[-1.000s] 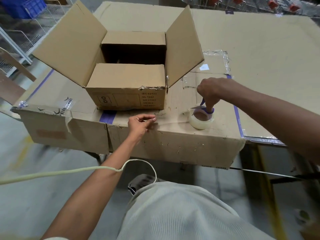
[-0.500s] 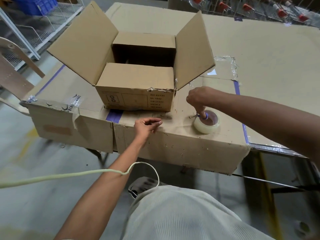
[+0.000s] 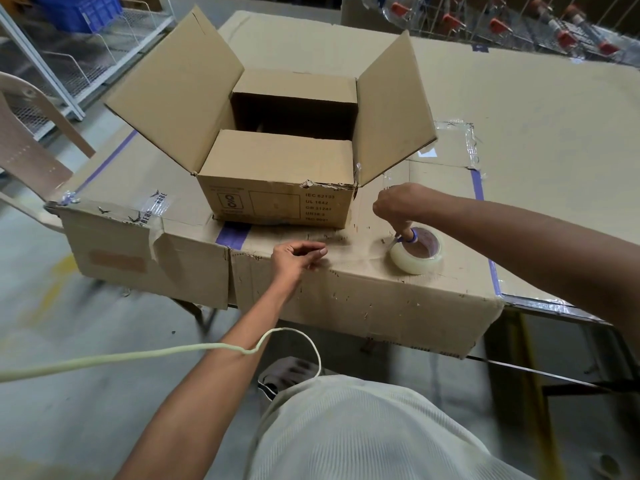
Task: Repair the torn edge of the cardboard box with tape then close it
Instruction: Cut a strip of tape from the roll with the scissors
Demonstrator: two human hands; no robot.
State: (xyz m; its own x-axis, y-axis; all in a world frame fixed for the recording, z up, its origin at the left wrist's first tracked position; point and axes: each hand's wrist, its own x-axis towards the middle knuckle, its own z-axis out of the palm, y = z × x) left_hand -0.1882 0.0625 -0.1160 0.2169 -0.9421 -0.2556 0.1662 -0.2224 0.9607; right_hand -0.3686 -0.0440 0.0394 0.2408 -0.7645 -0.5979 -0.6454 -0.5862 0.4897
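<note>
An open cardboard box (image 3: 277, 202) stands on the table with its side flaps spread and its near and far flaps folded in. Its front top edge is torn (image 3: 325, 184) near the right corner. A roll of clear tape (image 3: 417, 263) lies flat to the right of the box. My left hand (image 3: 294, 258) pinches the free end of a clear tape strip (image 3: 356, 256) stretched from the roll. My right hand (image 3: 398, 206) grips a small blue-handled tool (image 3: 408, 236) whose tip touches the roll's left edge.
The table (image 3: 519, 133) is covered in taped cardboard sheets. A plastic chair (image 3: 24, 140) and a wire rack (image 3: 86, 46) stand to the left, with trolleys (image 3: 519, 26) at the back right. A pale cable (image 3: 138, 355) crosses my left forearm.
My right hand has lowered the blue-handled tool down against the roll's left edge. My left hand keeps its pinch on the tape end and has barely moved.
</note>
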